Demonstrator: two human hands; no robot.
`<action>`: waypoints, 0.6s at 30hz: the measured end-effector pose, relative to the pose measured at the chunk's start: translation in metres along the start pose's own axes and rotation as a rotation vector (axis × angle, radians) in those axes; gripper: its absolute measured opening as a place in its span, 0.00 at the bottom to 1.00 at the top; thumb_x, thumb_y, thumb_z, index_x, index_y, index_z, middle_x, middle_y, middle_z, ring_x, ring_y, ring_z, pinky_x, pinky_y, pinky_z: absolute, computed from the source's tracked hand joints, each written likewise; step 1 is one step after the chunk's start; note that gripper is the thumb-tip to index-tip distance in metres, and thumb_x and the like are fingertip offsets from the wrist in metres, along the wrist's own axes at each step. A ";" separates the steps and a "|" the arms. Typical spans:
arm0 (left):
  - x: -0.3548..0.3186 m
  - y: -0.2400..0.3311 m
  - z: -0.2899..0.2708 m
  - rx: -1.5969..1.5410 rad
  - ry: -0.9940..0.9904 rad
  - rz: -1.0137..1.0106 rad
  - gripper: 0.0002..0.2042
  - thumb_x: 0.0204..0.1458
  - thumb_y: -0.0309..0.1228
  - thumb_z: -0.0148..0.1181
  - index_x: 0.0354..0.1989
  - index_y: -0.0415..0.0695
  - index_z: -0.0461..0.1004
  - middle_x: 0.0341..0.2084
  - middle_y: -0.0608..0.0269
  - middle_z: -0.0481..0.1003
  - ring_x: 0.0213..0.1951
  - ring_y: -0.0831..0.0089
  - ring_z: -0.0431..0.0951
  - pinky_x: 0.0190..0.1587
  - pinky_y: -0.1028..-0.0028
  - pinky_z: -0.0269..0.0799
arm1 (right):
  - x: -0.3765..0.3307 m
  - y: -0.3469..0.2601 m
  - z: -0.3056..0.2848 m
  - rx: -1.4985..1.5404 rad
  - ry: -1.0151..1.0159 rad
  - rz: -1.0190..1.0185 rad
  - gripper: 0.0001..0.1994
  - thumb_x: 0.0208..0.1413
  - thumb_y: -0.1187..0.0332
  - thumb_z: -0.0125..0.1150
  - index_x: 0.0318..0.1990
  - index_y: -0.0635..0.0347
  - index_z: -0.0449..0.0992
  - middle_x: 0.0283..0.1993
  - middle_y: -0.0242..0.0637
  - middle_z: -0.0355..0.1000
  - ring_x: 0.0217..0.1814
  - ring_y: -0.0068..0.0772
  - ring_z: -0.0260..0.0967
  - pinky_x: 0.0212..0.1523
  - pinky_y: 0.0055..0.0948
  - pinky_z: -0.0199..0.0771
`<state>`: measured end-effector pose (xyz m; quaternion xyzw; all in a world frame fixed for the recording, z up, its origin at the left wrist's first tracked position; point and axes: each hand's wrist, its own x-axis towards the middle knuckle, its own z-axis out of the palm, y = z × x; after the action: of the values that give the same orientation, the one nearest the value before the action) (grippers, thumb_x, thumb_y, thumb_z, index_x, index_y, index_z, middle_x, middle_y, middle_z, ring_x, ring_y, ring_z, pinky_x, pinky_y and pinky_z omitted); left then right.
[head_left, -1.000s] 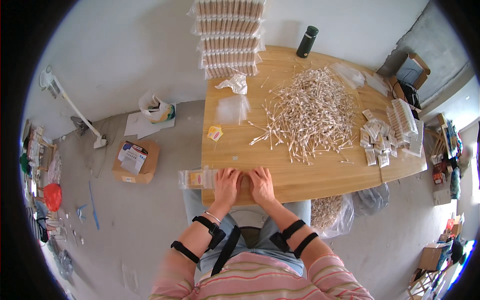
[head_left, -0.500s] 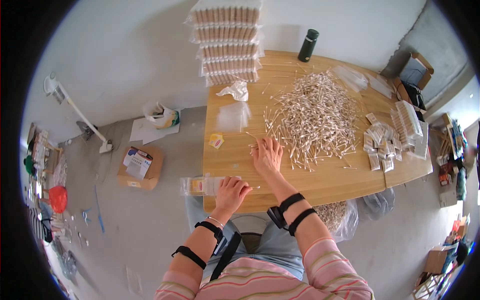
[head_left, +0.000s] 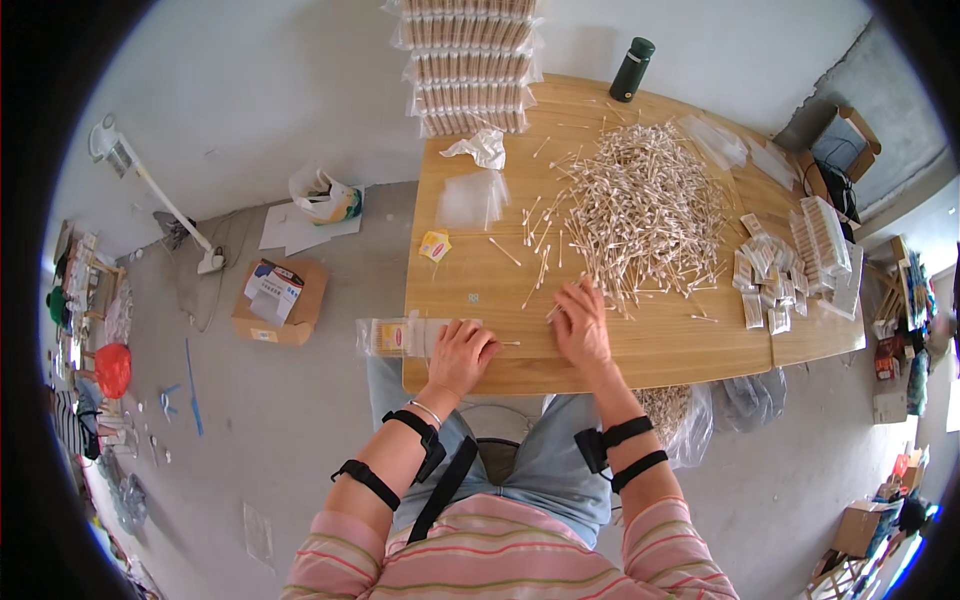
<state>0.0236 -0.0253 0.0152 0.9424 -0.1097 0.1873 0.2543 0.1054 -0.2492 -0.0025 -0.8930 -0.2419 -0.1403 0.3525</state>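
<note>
Far left, off the table: a cardboard box (head_left: 272, 300) on the grey floor, a white bag (head_left: 325, 195) behind it.

At the table's (head_left: 700, 350) near left edge: a clear packet (head_left: 405, 337) with a red and yellow label, half overhanging the edge. Pinned there under the left hand (head_left: 462, 355), fingers curled down over its open end; same place as a second ago, hardly shifted.

Further right, the change: right hand (head_left: 582, 325), a second ago pressed beside the left at the near edge, now stretched forward to the near fringe of the swab pile (head_left: 645, 205). Fingers bent, tips down among the loose sticks, one swab (head_left: 552, 312) angled at the fingertips; whether actually pinched, cannot tell.

Judging from that: packet held ready, a fresh pinch of swabs being gathered for it.

Beyond, upper left of the pile: crumpled plastic (head_left: 480, 148), flat clear bags (head_left: 472, 198), a stack of filled packs (head_left: 468, 60). Far right: a heap of finished packets (head_left: 775, 280) and a dark bottle (head_left: 632, 70).
</note>
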 end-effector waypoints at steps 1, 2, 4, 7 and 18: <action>0.002 0.001 0.000 -0.006 0.007 0.003 0.08 0.44 0.37 0.67 0.27 0.50 0.74 0.28 0.69 0.71 0.36 0.64 0.70 0.40 0.65 0.65 | 0.004 0.011 -0.003 -0.111 0.030 0.026 0.14 0.49 0.71 0.60 0.45 0.62 0.76 0.54 0.45 0.69 0.68 0.58 0.52 0.67 0.53 0.50; 0.004 0.002 0.000 -0.005 0.010 0.005 0.08 0.44 0.37 0.67 0.27 0.50 0.74 0.28 0.69 0.71 0.36 0.64 0.70 0.40 0.65 0.65 | 0.008 0.020 -0.004 -0.221 0.060 0.051 0.14 0.49 0.71 0.60 0.45 0.61 0.76 0.55 0.44 0.69 0.69 0.57 0.52 0.68 0.54 0.48; 0.002 0.000 0.001 0.002 0.029 -0.003 0.08 0.45 0.38 0.66 0.25 0.52 0.73 0.27 0.70 0.70 0.36 0.67 0.70 0.38 0.66 0.63 | 0.023 0.015 -0.003 -0.266 0.081 0.054 0.14 0.49 0.71 0.59 0.45 0.60 0.77 0.56 0.43 0.68 0.67 0.55 0.53 0.67 0.53 0.48; 0.000 -0.002 -0.001 0.032 0.036 0.001 0.08 0.44 0.38 0.66 0.24 0.52 0.73 0.26 0.71 0.70 0.35 0.67 0.71 0.39 0.66 0.64 | 0.058 -0.014 0.005 -0.244 0.013 0.212 0.16 0.50 0.65 0.60 0.46 0.58 0.76 0.58 0.42 0.67 0.66 0.52 0.53 0.66 0.50 0.50; 0.000 -0.004 0.006 0.022 0.030 0.011 0.10 0.44 0.39 0.67 0.26 0.52 0.71 0.28 0.70 0.71 0.34 0.66 0.71 0.38 0.66 0.65 | 0.107 -0.006 0.070 -0.266 0.054 0.174 0.13 0.51 0.63 0.60 0.44 0.55 0.77 0.50 0.33 0.70 0.56 0.42 0.62 0.57 0.42 0.61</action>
<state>0.0268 -0.0248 0.0090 0.9416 -0.1089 0.2040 0.2447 0.1982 -0.1610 -0.0035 -0.9454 -0.1332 -0.1641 0.2483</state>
